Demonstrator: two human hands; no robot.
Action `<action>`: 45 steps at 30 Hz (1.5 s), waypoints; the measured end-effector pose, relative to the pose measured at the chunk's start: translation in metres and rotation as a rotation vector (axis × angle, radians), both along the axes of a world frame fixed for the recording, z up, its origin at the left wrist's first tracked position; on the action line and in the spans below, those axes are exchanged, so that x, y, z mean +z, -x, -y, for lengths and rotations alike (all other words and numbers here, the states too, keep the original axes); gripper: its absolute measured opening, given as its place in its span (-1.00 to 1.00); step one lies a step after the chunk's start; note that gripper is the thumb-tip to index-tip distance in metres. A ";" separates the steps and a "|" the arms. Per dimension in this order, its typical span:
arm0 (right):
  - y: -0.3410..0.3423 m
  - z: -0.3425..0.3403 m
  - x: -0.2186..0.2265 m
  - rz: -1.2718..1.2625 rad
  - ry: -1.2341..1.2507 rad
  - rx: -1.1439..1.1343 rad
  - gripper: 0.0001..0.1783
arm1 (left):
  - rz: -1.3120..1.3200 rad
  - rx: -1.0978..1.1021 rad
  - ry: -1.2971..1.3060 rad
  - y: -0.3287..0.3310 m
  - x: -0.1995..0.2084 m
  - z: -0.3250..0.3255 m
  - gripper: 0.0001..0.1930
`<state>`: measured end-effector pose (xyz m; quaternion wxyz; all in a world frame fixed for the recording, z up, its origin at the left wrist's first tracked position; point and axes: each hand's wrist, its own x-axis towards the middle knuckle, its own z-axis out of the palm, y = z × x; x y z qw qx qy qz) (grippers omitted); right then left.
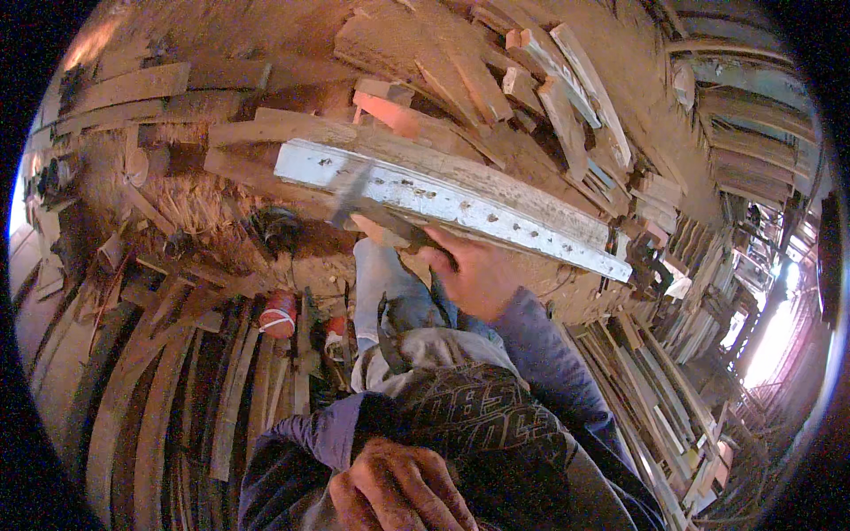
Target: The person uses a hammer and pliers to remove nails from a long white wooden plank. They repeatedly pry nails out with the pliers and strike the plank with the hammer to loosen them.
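A long board with a white-painted face (509, 223) lies across the middle over rougher timber. Dark spots, perhaps nails or nail holes, run along it in a row. My right hand (478, 276) is closed round the handle of a hammer-like tool, its head (356, 190) over the board's left part. Motion blurs the head, so its exact shape does not show. My left hand (403, 491) hangs low at the bottom edge, away from the board and in front of my dark top. Its fingers are curled, and whatever they may hold is hidden.
Planks (150, 398) are stacked at the lower left, with a red container with a white band (278, 317) by them. Broken timber (549, 97) lies heaped beyond the board. More boards (651, 398) lean at the lower right. Sawdust-coloured ground shows between.
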<state>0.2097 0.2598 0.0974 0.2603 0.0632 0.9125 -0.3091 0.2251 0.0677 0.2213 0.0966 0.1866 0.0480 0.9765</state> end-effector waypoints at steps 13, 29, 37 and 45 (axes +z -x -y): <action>-0.057 -0.054 0.012 0.004 -0.043 -0.137 -0.55 | 0.382 -0.193 -0.140 -0.007 -0.015 -0.008 -0.59; -0.067 -0.045 0.000 -0.174 0.006 -0.194 -0.55 | 0.913 -0.061 0.260 0.004 -0.064 -0.022 -0.49; -0.069 -0.047 -0.004 -0.179 -0.007 -0.150 -0.51 | 0.543 -0.116 0.279 -0.011 -0.048 -0.018 -0.78; -0.030 -0.033 0.000 -0.199 -0.054 0.037 -0.49 | -0.016 -0.193 -0.215 -0.025 0.003 -0.015 -0.72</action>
